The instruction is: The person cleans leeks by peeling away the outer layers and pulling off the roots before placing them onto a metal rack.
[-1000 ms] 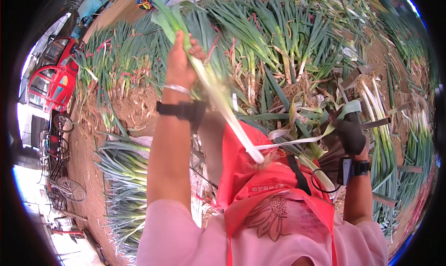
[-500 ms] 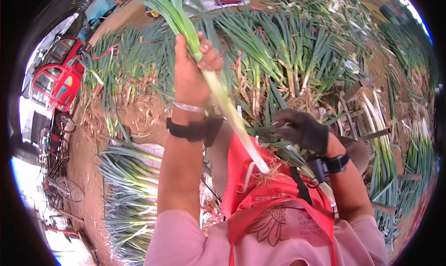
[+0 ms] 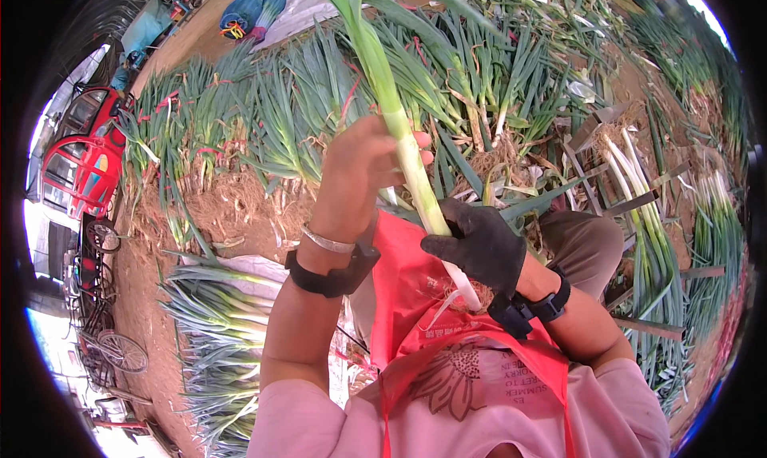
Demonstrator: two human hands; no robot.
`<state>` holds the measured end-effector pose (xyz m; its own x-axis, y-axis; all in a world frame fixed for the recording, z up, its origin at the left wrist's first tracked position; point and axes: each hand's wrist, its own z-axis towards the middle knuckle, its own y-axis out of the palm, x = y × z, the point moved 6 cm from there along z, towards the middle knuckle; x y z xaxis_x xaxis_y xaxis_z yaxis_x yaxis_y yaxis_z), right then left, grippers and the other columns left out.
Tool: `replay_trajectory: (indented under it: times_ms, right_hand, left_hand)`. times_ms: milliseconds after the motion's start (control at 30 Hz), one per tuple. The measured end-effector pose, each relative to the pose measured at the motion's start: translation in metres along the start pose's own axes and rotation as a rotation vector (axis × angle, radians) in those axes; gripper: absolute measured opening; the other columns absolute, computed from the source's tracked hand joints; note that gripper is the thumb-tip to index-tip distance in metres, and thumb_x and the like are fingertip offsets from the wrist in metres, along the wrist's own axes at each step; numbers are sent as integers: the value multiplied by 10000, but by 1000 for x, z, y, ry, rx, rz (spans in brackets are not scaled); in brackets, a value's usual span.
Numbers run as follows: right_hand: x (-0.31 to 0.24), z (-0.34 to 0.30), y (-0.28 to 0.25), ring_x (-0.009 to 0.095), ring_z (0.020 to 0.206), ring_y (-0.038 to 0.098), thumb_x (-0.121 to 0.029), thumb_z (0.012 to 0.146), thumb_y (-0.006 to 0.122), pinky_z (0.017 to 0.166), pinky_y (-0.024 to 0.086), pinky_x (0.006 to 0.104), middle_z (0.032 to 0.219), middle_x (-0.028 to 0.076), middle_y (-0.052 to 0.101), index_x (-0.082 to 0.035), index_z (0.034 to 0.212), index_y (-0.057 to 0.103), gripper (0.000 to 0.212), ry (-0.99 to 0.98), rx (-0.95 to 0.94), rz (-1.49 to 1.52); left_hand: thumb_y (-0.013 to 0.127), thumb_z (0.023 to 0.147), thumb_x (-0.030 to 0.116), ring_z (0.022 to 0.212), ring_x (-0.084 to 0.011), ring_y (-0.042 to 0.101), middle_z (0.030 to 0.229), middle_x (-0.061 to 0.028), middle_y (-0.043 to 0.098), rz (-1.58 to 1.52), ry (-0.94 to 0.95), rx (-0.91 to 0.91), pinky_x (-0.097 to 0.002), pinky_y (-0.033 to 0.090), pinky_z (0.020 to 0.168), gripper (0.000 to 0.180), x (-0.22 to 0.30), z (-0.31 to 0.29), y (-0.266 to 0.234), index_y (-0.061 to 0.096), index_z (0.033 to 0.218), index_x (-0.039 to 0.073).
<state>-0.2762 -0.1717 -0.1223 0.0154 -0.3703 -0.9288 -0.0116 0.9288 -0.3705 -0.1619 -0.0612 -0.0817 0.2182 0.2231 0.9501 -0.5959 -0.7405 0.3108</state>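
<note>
A single leek (image 3: pixel 421 181) slants across in front of me, its green leaves up and its rooted white end down over my red apron (image 3: pixel 399 262). My bare left hand (image 3: pixel 359 158) is curled loosely round the upper stalk, fingertips showing past its far side. Lower down, my right hand (image 3: pixel 483 246), in a dark glove, grips the pale stalk with the thumb across its front. The roots partly show beneath the glove against the apron. Fingers of the right hand behind the stalk are hidden.
Trimmed leeks (image 3: pixel 224 314) lie piled at the left on pale sheeting. Bundles of untrimmed leeks (image 3: pixel 280 122) spread across the far ground. At the right, a metal rack (image 3: pixel 631 205) holds several leeks. A red vehicle (image 3: pixel 84 154) and a bicycle (image 3: pixel 120 352) stand far left.
The leek has shifted right and become steeper. My right hand has moved left and taken hold of its lower stalk. My left hand has come down and right, its grip looser.
</note>
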Motion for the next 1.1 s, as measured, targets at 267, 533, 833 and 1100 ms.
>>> replay_trajectory:
  times_ms: [267, 533, 833, 1100]
  right_hand:
    - [11, -7, -6, 140, 602, 502, -177, 793, 703, 581, 433, 337, 652, 105, 525, 6, 923, 588, 253, 61, -48, 152]
    - [9, -4, -10, 108, 654, 486, -164, 811, 693, 594, 428, 317, 691, 92, 525, 5, 935, 578, 239, -6, -129, 217]
    - [8, -7, -5, 207, 576, 496, -210, 786, 702, 567, 422, 363, 648, 155, 506, 8, 824, 544, 271, -83, -95, 37]
    - [6, -5, -21, 149, 660, 490, -183, 815, 694, 602, 423, 341, 747, 106, 506, 1, 882, 535, 252, -277, -20, -35]
  left_hand:
    - [500, 908, 83, 932, -212, 665, 1051, -136, 649, 212, 3, 22, -286, 571, 713, 307, 0, 3, 3, 526, 1192, -29]
    - [564, 943, 163, 876, -119, 643, 958, -75, 663, 435, 202, 37, -245, 547, 671, 230, -14, -9, -5, 609, 1084, -12]
    - [606, 910, 185, 875, -146, 643, 945, -79, 661, 460, -21, -535, -290, 527, 732, 198, -61, 21, 16, 626, 1013, 18]
    - [472, 982, 325, 927, -206, 620, 1042, -82, 620, -54, 118, 59, -362, 532, 770, 424, 8, 29, 11, 464, 1282, 26]
